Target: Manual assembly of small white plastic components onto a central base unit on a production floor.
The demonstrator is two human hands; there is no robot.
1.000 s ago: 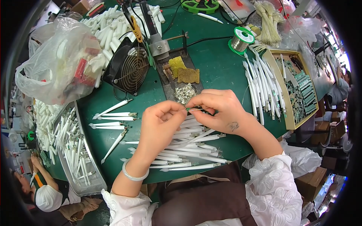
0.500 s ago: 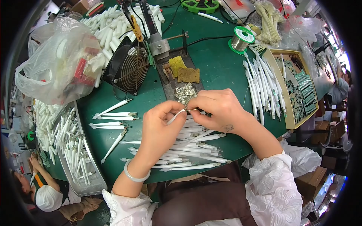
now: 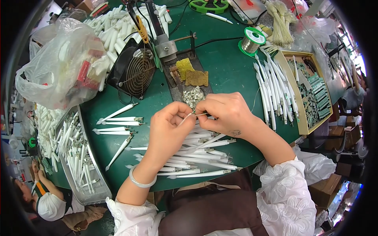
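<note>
In front of a pile of silvery solder scraps (image 3: 192, 97), my two hands meet with fingertips nearly touching. My left hand (image 3: 170, 122) is closed in a pinch around a slim white stick (image 3: 186, 118), mostly hidden by the fingers. Pinched in my right hand (image 3: 225, 115) is a thin wire (image 3: 202, 114) that reaches toward the stick's end. Below both hands lies a heap of white flame-tipped sticks (image 3: 197, 165) with small metal or circuit ends. Several similar sticks (image 3: 118, 133) are laid out to the left of my left hand.
A soldering stand (image 3: 165, 49) with sponges (image 3: 196, 78) and a black fan (image 3: 138, 72) stands ahead. At the left are a metal tray (image 3: 103, 192) of sticks and a plastic bag (image 3: 59, 67). Rightward lie a solder spool (image 3: 252, 41), more sticks (image 3: 273, 88) and a box of circuit boards (image 3: 302, 114).
The white stick has turned slightly in my left hand and shows less between the fingers. Both hands stay almost in place, with the fingertips shifted a little.
</note>
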